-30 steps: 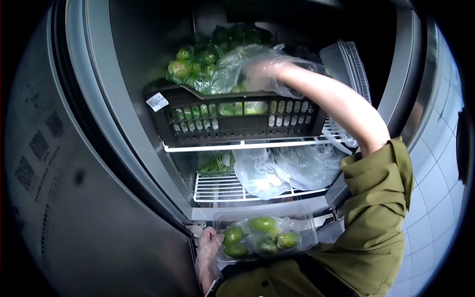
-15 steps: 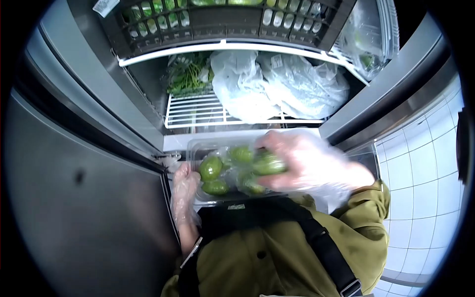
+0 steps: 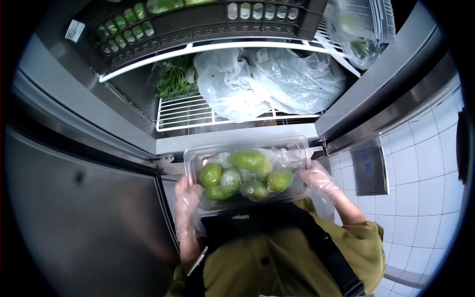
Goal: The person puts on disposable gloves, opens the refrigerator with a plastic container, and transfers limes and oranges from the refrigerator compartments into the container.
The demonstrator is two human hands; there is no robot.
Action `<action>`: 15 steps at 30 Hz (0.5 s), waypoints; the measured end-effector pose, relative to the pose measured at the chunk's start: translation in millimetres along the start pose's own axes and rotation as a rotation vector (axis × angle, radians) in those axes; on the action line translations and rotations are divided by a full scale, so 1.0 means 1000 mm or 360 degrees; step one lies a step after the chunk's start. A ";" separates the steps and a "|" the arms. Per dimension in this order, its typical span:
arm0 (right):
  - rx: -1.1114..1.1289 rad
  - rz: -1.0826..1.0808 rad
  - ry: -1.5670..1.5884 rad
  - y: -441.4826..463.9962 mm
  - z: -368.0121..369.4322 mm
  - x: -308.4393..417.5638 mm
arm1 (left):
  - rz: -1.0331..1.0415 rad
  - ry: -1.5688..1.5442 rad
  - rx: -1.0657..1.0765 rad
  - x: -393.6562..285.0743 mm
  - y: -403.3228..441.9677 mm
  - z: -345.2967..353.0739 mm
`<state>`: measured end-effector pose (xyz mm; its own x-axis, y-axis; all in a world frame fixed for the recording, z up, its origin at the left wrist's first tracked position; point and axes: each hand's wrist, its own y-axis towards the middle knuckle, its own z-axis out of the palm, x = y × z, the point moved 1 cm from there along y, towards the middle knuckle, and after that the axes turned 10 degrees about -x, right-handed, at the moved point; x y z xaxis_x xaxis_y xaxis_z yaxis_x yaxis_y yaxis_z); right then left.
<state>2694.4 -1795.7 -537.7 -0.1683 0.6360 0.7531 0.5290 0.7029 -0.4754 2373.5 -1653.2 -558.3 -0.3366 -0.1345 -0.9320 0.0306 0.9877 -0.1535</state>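
A clear plastic container [image 3: 294, 148] is held level in front of my body, below the fridge shelf. Several green limes [image 3: 211, 174] lie in it, some of them wrapped in a thin clear bag [image 3: 269, 157]. In a clear plastic glove, my left hand [image 3: 189, 199] grips the container's left end. My right hand [image 3: 316, 177], gloved the same way, grips the right end. The fingers beneath the container are partly hidden.
Above, a dark crate [image 3: 193, 27] with green produce stands on a white wire shelf [image 3: 217, 45]. Leafy greens [image 3: 173, 79] and white plastic bags [image 3: 292, 81] lie on the lower rack [image 3: 185, 113]. A steel door [image 3: 84, 198] stands at left; tiled wall [image 3: 418, 198] at right.
My right hand has let go of a lime over the container and moved right to its end. The lime now lies among the others. The view has shifted slightly.
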 end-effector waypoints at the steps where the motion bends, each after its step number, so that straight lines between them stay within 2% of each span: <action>1: 0.0055 -0.0003 -0.0033 -0.001 -0.004 0.004 | -0.0034 0.0006 -0.0028 -0.002 -0.007 0.002; 3: 0.0158 0.0000 -0.0102 -0.008 -0.016 0.015 | -0.0107 0.0016 -0.0074 -0.005 -0.023 0.006; 4: 0.0256 0.0097 -0.0173 -0.001 -0.019 -0.004 | -0.0142 -0.0033 -0.0081 0.000 -0.029 0.006; 7: 0.0242 -0.0139 -0.0084 -0.003 -0.021 -0.028 | -0.0232 -0.0246 -0.0100 0.028 -0.048 0.013; 9: 0.0255 -0.0101 -0.0096 -0.010 -0.023 -0.038 | -0.0239 -0.0472 -0.0124 0.042 -0.067 0.014; 11: 0.0279 0.0014 -0.0007 -0.023 -0.025 -0.037 | -0.0292 -0.0368 -0.0193 0.045 -0.088 0.018; 14: 0.0227 -0.0040 -0.0040 -0.035 -0.026 -0.066 | -0.0324 -0.0104 -0.0174 0.049 -0.113 0.020; 15: 0.0242 -0.0039 0.0022 -0.040 -0.028 -0.077 | -0.0289 -0.0159 -0.0169 0.049 -0.124 0.022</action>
<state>2709.5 -1881.8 -563.3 -0.1676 0.6144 0.7710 0.3927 0.7589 -0.5194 2373.8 -1783.6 -592.4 -0.2326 -0.3131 -0.9208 -0.1230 0.9486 -0.2915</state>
